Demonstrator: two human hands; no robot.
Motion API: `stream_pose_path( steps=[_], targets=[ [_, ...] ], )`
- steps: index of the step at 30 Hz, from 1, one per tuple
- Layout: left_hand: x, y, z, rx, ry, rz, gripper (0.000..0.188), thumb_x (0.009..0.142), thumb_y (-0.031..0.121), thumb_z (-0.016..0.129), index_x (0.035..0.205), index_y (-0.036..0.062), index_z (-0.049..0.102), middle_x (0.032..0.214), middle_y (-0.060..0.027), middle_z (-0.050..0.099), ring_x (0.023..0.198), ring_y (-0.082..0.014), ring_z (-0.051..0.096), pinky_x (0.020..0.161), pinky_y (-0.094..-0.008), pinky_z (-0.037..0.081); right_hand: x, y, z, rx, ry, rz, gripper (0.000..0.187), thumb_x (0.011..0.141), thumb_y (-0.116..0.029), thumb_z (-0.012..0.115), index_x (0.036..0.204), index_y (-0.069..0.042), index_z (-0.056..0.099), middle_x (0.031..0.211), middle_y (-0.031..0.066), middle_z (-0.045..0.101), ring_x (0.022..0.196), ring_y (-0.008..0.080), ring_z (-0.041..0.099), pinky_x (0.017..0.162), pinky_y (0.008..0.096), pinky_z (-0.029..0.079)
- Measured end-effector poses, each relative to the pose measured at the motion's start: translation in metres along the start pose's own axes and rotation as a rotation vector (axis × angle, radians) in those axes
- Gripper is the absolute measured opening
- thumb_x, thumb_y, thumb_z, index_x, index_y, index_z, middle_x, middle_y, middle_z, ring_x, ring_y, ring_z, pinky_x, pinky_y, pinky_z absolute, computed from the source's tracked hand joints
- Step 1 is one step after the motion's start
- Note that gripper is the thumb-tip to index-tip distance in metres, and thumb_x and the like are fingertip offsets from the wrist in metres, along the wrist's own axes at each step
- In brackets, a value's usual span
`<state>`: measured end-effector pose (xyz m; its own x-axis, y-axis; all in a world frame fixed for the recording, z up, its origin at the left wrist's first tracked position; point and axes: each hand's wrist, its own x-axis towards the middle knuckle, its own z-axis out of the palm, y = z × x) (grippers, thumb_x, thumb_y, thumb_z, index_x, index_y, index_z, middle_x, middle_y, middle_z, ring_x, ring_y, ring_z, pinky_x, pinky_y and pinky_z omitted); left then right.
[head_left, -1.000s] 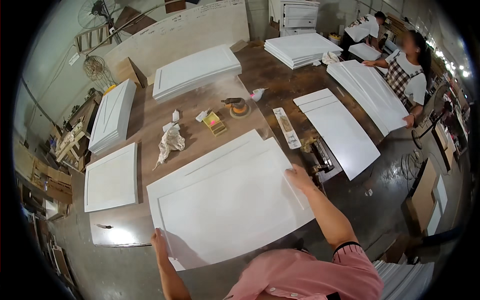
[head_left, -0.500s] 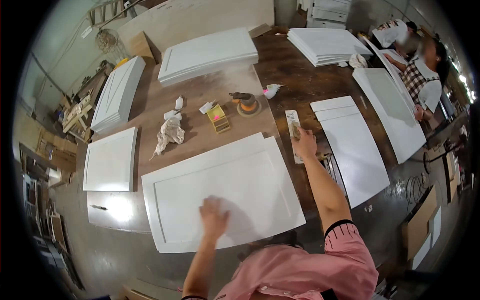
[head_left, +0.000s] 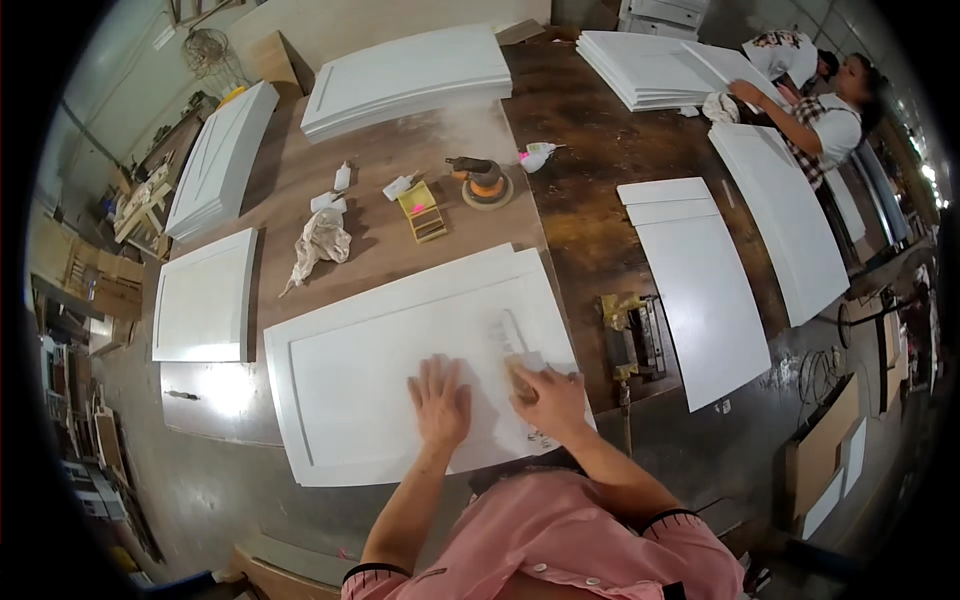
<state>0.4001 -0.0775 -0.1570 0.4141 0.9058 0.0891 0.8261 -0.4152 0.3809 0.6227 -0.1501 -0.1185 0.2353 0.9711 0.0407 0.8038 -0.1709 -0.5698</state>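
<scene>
A white framed cabinet door panel (head_left: 370,360) lies before me at the near edge of the table. My left hand (head_left: 440,403) rests flat on it with the fingers spread. To its right, my right hand (head_left: 553,402) is closed around the brown grip of a long, flat white board (head_left: 505,330), which looks like a hand sanding board. This board lies on the panel's right part, lengthwise away from me, and its middle is hidden under my fingers. Beneath the framed panel, another white panel's edge (head_left: 533,262) sticks out.
An orange and black power sander (head_left: 484,185), a yellow box (head_left: 424,212), white bottles (head_left: 343,176) and a crumpled cloth (head_left: 322,243) lie beyond the panel. A metal clamp (head_left: 632,335) is at right. Stacked white panels (head_left: 410,85) surround the work. Two people (head_left: 815,120) handle a panel at far right.
My right hand has brought the white board from the dark tabletop left onto the panel. My left hand shifted slightly right. At far right, a person's arms now reach over the stacked panels.
</scene>
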Motion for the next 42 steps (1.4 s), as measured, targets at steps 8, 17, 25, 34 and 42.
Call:
stream_pose_path(
  steps=[8, 17, 25, 34, 42],
  targets=[
    [-0.002, 0.002, 0.007, -0.030, 0.033, 0.030, 0.054, 0.098, 0.022, 0.061, 0.150, 0.0110, 0.052, 0.161, -0.0196, 0.040, 0.152, -0.0435, 0.030, 0.124, -0.0656, 0.016, 0.038, 0.019, 0.017, -0.357, 0.313, -0.070, 0.054, 0.081, -0.038, 0.079, 0.134, -0.030, 0.069, 0.088, 0.0023, 0.067, 0.092, 0.0243, 0.064, 0.089, 0.0464, 0.039],
    [-0.004, 0.005, 0.007, 0.004, 0.032, -0.046, 0.051, 0.097, 0.019, 0.063, 0.147, 0.0142, 0.056, 0.162, -0.0152, 0.043, 0.153, -0.0363, 0.033, 0.127, -0.0576, 0.019, 0.081, 0.112, -0.077, 0.005, 0.383, -0.007, 0.033, 0.088, -0.032, 0.076, 0.115, -0.012, 0.075, 0.112, 0.0113, 0.075, 0.105, 0.0353, 0.068, 0.094, 0.0513, 0.051],
    [0.009, 0.013, 0.013, 0.065, 0.043, -0.039, 0.048, 0.093, 0.017, 0.064, 0.141, 0.0115, 0.061, 0.156, -0.0172, 0.049, 0.149, -0.0390, 0.039, 0.125, -0.0581, 0.021, 0.070, 0.329, -0.125, -0.471, 0.418, 0.381, 0.068, 0.095, -0.045, 0.068, 0.153, -0.015, 0.048, 0.158, 0.0174, 0.038, 0.147, 0.0411, 0.034, 0.119, 0.0566, 0.028],
    [0.008, 0.022, 0.012, 0.090, -0.004, -0.043, 0.052, 0.092, 0.010, 0.061, 0.144, 0.0084, 0.058, 0.159, -0.0195, 0.045, 0.151, -0.0405, 0.036, 0.126, -0.0583, 0.019, 0.033, 0.303, -0.125, -0.274, 0.409, 0.283, 0.068, 0.090, -0.043, 0.071, 0.149, -0.012, 0.052, 0.155, 0.0222, 0.042, 0.147, 0.0485, 0.033, 0.118, 0.0638, 0.026],
    [0.016, 0.024, 0.015, 0.108, 0.005, -0.053, 0.052, 0.092, 0.010, 0.059, 0.144, 0.0081, 0.058, 0.159, -0.0196, 0.045, 0.150, -0.0406, 0.036, 0.126, -0.0573, 0.020, 0.198, 0.348, -0.163, -0.430, 0.250, 0.004, 0.049, 0.083, -0.033, 0.076, 0.129, -0.018, 0.067, 0.151, 0.0098, 0.046, 0.150, 0.0388, 0.030, 0.122, 0.0609, 0.024]
  ],
)
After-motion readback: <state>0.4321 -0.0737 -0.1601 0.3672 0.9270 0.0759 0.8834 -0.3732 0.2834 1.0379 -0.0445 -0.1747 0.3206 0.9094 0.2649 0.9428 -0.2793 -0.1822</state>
